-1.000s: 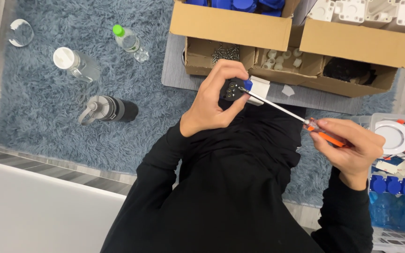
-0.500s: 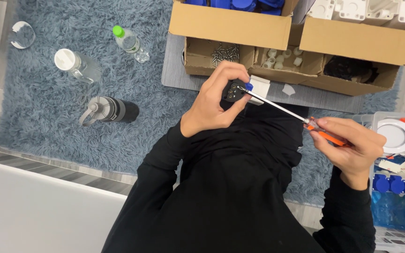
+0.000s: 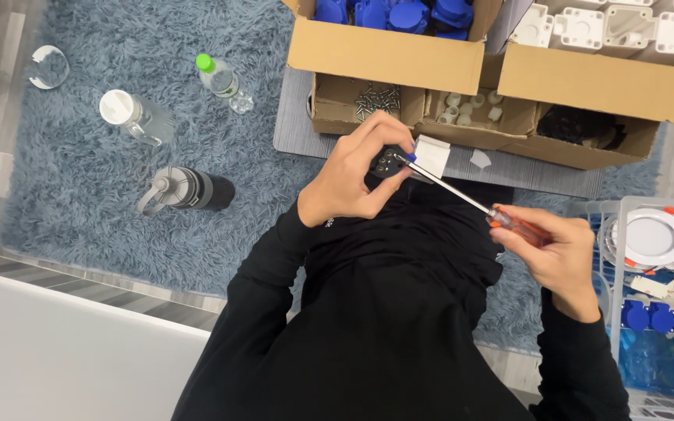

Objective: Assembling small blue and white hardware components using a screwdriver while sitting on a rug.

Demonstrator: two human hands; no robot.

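My left hand (image 3: 356,175) grips a small black part with a blue edge (image 3: 389,161) in front of the cardboard boxes. My right hand (image 3: 559,253) holds a screwdriver by its orange handle (image 3: 518,227). The thin metal shaft (image 3: 446,190) runs up and left, and its tip rests on the black part. Both arms are in black sleeves.
Open cardboard boxes (image 3: 388,54) hold blue parts, white parts, screws (image 3: 376,99) and small white pieces. On the shaggy blue rug lie a black bottle (image 3: 189,189), a clear bottle (image 3: 134,115) and a green-capped bottle (image 3: 220,80). A white basket (image 3: 614,257) with round white discs stands at right.
Hands and screwdriver stay in almost the same pose. The view has shifted very slightly.
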